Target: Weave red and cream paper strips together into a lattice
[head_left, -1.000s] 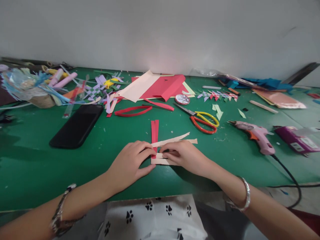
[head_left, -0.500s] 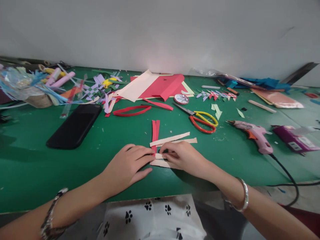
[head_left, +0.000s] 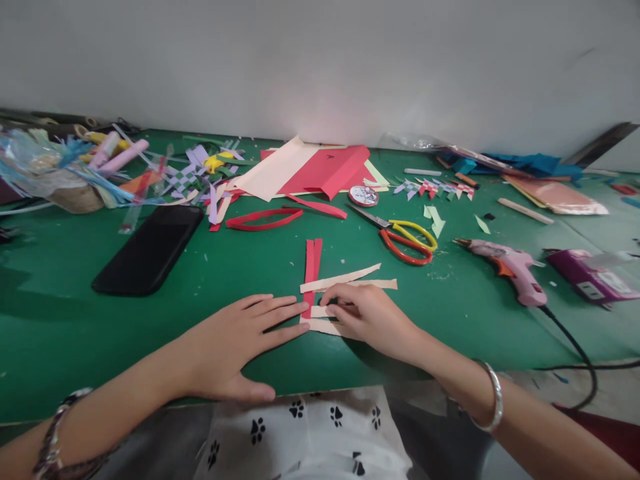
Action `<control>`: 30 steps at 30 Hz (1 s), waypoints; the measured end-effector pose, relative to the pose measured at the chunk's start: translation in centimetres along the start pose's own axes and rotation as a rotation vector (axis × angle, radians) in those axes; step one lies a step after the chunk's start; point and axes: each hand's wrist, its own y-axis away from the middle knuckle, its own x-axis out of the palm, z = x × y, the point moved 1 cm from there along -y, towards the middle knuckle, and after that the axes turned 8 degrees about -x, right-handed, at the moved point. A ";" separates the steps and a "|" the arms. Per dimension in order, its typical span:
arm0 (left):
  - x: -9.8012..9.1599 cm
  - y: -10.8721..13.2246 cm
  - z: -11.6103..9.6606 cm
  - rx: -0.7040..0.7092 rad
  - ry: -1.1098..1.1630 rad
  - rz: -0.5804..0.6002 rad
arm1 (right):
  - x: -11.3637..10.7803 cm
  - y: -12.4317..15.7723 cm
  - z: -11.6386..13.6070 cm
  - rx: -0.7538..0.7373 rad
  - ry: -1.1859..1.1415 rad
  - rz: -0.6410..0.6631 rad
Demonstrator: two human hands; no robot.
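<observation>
Two red paper strips (head_left: 312, 260) lie upright on the green table (head_left: 75, 333), crossed by cream paper strips (head_left: 350, 277). My left hand (head_left: 235, 343) lies flat on the table with its fingers stretched out, the fingertips touching the left edge of the strips. My right hand (head_left: 367, 313) rests on the cream strips with its fingers curled and pressed down on them. The lower ends of the strips are hidden under my right hand.
A black phone (head_left: 147, 250) lies at the left. Scissors (head_left: 403, 237) with yellow and red handles, a pink glue gun (head_left: 507, 263) with its cable, a purple box (head_left: 590, 277), red and cream paper sheets (head_left: 310, 170) and woven paper scraps (head_left: 190, 177) lie behind.
My left hand has flattened out and slid back from the strips toward the table's near edge. My right hand has stayed on the cream strips.
</observation>
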 end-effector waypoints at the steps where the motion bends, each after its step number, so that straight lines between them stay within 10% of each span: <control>1: 0.0 0.0 0.0 -0.003 0.011 -0.003 | 0.0 0.0 0.0 -0.001 0.000 -0.001; 30: -0.3 -0.2 -0.2 -0.008 -0.084 0.080 | 0.0 0.3 0.3 -0.023 0.055 -0.004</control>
